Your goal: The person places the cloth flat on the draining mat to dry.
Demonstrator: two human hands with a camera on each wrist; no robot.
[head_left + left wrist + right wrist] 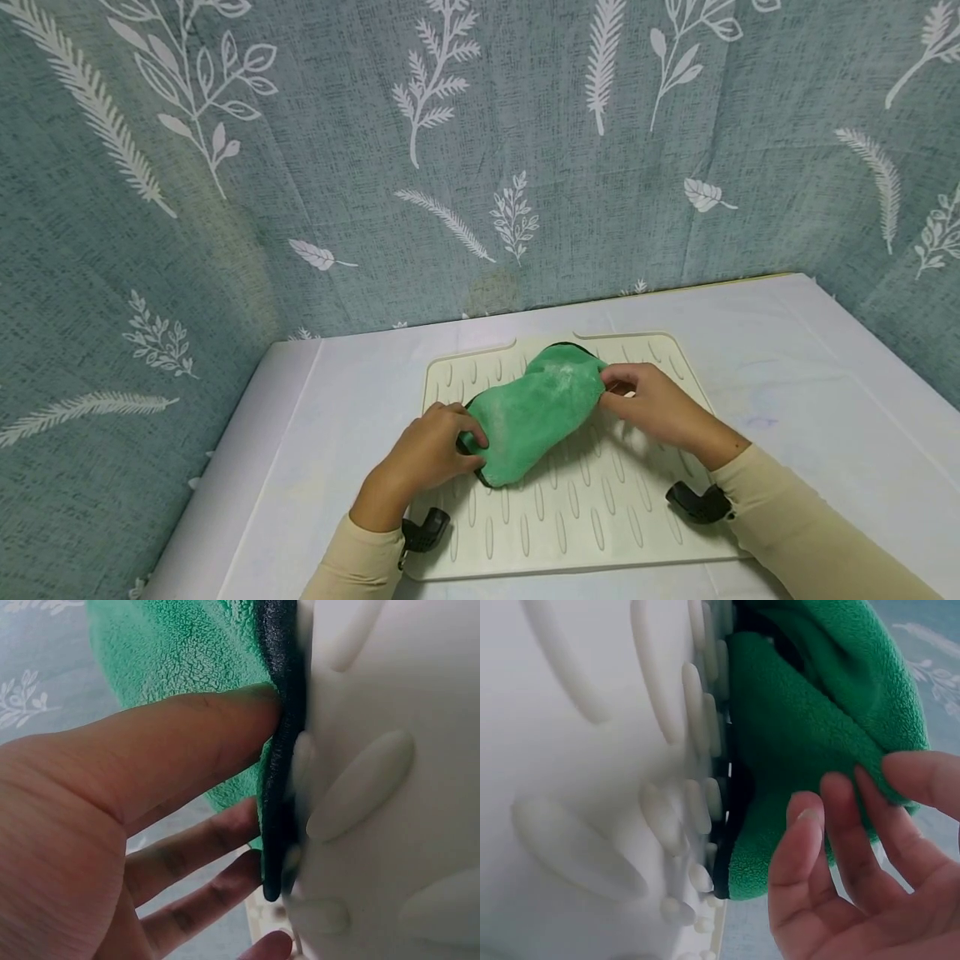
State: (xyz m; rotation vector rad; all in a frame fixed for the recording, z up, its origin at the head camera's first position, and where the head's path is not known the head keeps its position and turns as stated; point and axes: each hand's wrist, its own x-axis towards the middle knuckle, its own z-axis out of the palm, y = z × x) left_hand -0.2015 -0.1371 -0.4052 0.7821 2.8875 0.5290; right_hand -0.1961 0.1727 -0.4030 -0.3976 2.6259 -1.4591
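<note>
The green cloth [536, 412] lies rumpled on the mat [581, 533], left hand [427, 450] pinching its left edge, right hand [656, 407] its right end; probably light and limp, best held by opposite edges.

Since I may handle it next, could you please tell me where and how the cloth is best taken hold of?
I'd pinch the raised fold at the right end of the cloth, coming from the right, where the right hand is. In the right wrist view it stands clear of the mat, so it should pinch easily; the dark rim sits close to the mat.
</note>
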